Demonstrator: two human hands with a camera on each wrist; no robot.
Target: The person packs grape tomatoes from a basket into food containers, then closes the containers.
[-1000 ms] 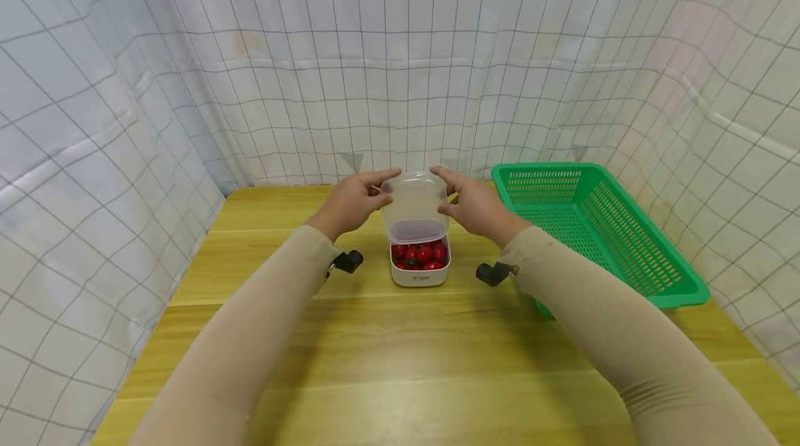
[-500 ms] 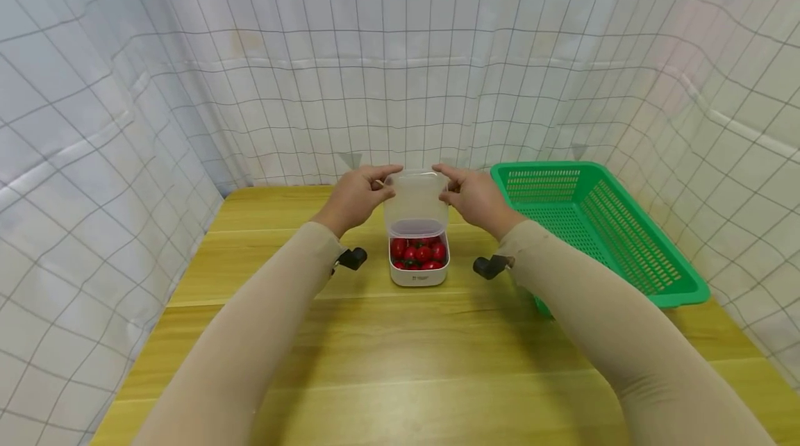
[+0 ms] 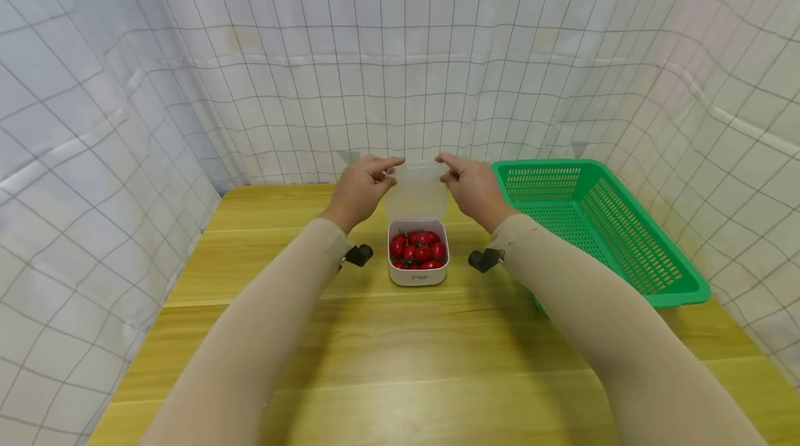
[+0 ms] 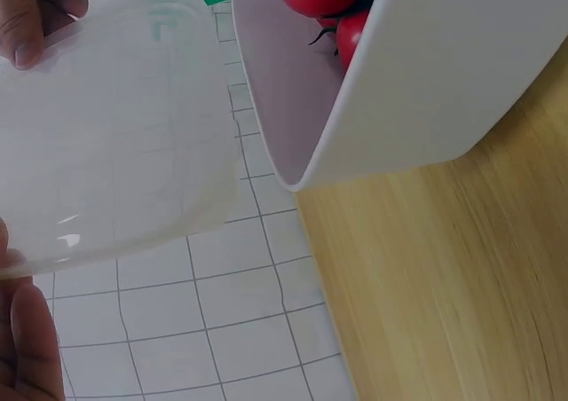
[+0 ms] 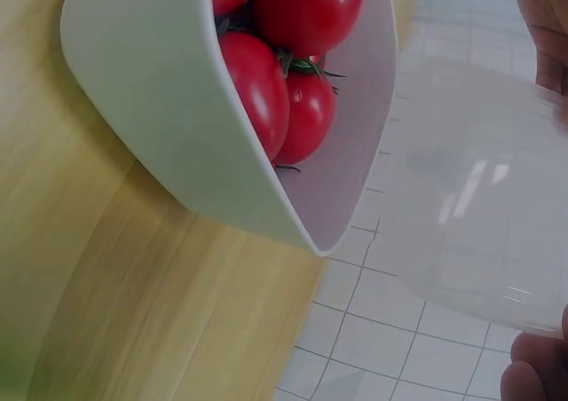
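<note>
A translucent plastic lid (image 3: 417,190) stands tilted up just behind a white food container (image 3: 419,279). My left hand (image 3: 361,189) pinches its left edge between thumb and fingers. The opposite edge is held by my right hand (image 3: 476,190) in the same way. Red cherry tomatoes (image 3: 420,250), some with green stems, lie inside the uncovered container. In the left wrist view the lid (image 4: 124,135) is apart from the container's rim. The right wrist view shows tomatoes (image 5: 257,90) close up, below the rim, with the lid (image 5: 470,188) off to the side.
A green plastic basket (image 3: 681,272) with slotted walls stands on the right of the wooden table (image 3: 400,356). White grid-patterned curtain (image 3: 400,50) encloses the back and both sides. Both forearms wear beige sleeves with small black wrist devices.
Both hands have drawn the lid back and slightly up. It overlapped the container's rear part before; now the whole opening with its tomatoes shows. Container and basket have stayed in place.
</note>
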